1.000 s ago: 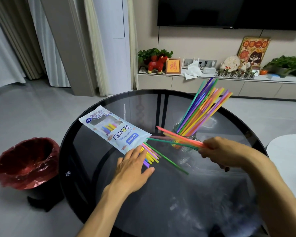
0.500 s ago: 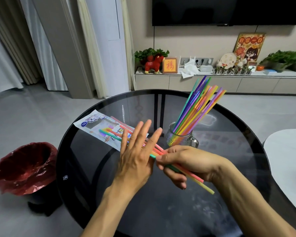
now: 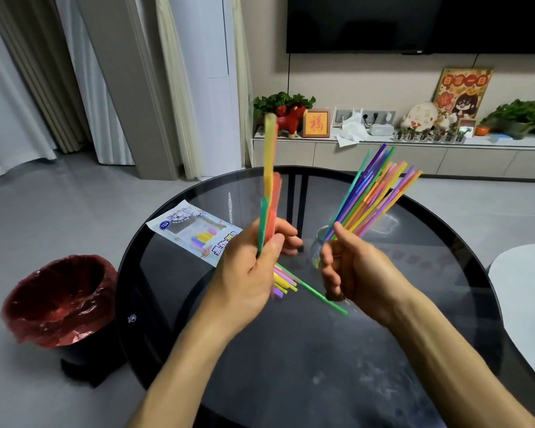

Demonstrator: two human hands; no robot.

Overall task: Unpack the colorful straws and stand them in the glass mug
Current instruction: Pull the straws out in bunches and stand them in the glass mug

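My left hand (image 3: 247, 267) is closed around a small bunch of yellow, orange and green straws (image 3: 270, 186), held upright above the round black glass table (image 3: 291, 359). My right hand (image 3: 355, 270) hovers just right of it with loosely curled fingers and nothing in them, partly hiding the glass mug (image 3: 318, 242). Many colourful straws (image 3: 374, 193) stand in the mug, fanning up to the right. The printed straw packet (image 3: 195, 230) lies flat behind my left hand. Several loose straws (image 3: 283, 281) and one long green straw (image 3: 320, 296) lie on the table between my hands.
A bin lined with a red bag (image 3: 56, 298) stands on the floor left of the table. A white table (image 3: 531, 298) sits close on the right. A low cabinet (image 3: 383, 152) with plants and ornaments runs along the back wall.
The bunch of straws went from my right hand into my left, which closed on it and turned it upright. My right hand let go and drew back toward the mug.
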